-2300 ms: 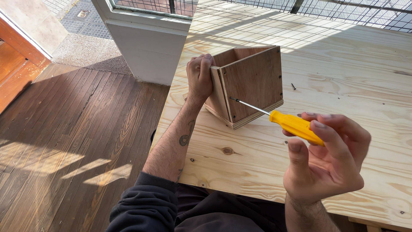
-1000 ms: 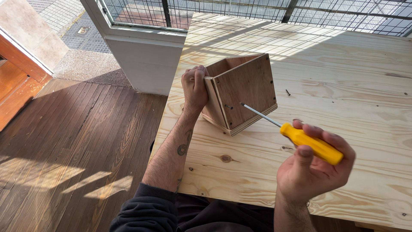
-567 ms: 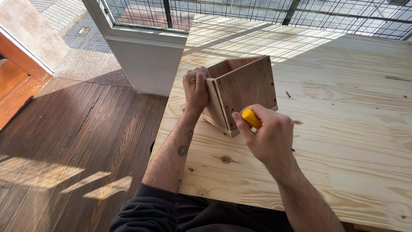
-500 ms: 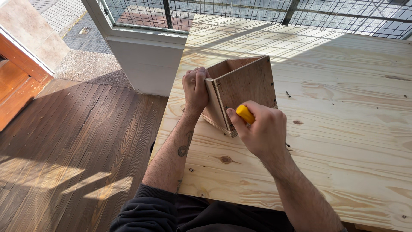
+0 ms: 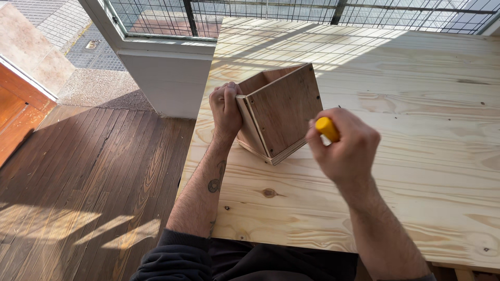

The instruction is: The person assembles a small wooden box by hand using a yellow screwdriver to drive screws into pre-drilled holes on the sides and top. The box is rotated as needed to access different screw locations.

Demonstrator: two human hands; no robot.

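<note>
A small open wooden box (image 5: 281, 112) made of plywood panels stands tilted on a pale pine tabletop (image 5: 416, 130). My left hand (image 5: 225, 106) grips the box's left edge and holds it steady. My right hand (image 5: 345, 148) is closed around a screwdriver with a yellow handle (image 5: 327, 128); only the handle's end shows above my fist. The fist sits close against the box's lower right corner, and the shaft and tip are hidden behind the hand.
The tabletop ends at its left edge above a dark wooden plank floor (image 5: 88, 182). A white wall base (image 5: 166, 83) and a wire mesh fence (image 5: 271, 10) run along the far side. A small dark speck, perhaps a screw, lies on the table beyond the box.
My right hand swung the screwdriver from out at the right in toward the box, shifted its grip over the handle, and now sits at the box's right corner. The left hand stayed put.
</note>
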